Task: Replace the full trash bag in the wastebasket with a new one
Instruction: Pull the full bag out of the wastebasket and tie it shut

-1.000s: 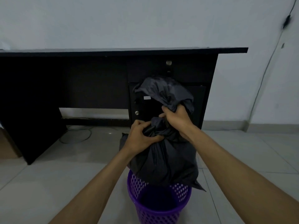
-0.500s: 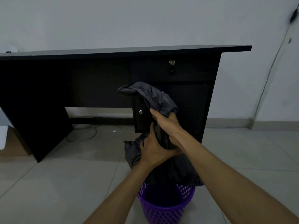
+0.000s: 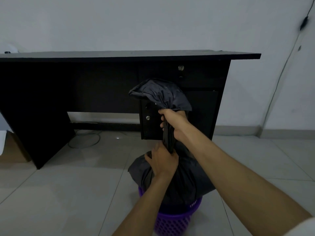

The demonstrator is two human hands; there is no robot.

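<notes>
Full black trash bag (image 3: 184, 181) bulging out of purple wastebasket (image 3: 172, 222), bottom inside rim. Right hand (image 3: 173, 123) fisted around twisted neck, loose top flopping above. Left hand (image 3: 162, 162) clamped on neck lower down. Risk: thin plastic tears, or basket tips if bag snags rim. Dark table (image 3: 119, 56) behind.

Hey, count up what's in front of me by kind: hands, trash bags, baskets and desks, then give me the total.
Hands: 2, left hand and right hand, both gripping the bag's neck
Trash bags: 1, dark bag
Baskets: 1, purple basket
Desks: 1, black desk
Total: 5
</notes>
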